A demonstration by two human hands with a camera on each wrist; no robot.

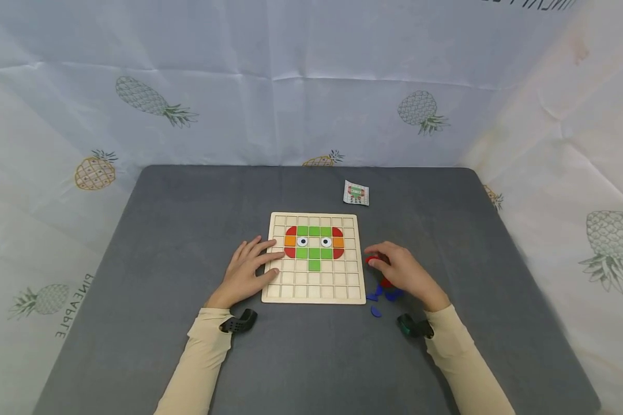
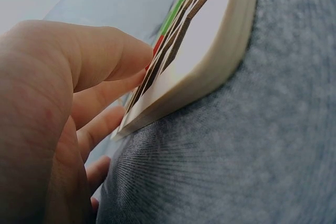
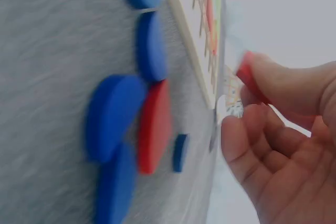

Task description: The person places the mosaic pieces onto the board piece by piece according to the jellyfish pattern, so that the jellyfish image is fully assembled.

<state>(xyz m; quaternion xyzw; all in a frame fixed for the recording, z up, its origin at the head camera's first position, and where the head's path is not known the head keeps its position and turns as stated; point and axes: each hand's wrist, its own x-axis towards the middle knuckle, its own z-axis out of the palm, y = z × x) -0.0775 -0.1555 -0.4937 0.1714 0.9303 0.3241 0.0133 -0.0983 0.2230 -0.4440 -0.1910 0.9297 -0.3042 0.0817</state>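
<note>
Right hand pinches red piece; left hand, outspread, touches board; cloth reads "PINEAPPLE".

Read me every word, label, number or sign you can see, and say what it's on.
"PINEAPPLE": patterned cloth, left side, beside a printed pineapple.
Patterned cloth, top right: lettering cut off by the picture's edge, not fully readable.
Small card: any lettering too small to read.
Wooden board: none seen.

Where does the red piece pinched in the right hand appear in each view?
Head: red piece right of and below centre, in the right hand.
Left wrist: not in it.
Right wrist: red piece right of and slightly above centre.
Landmark in all three: the wooden board.
</note>
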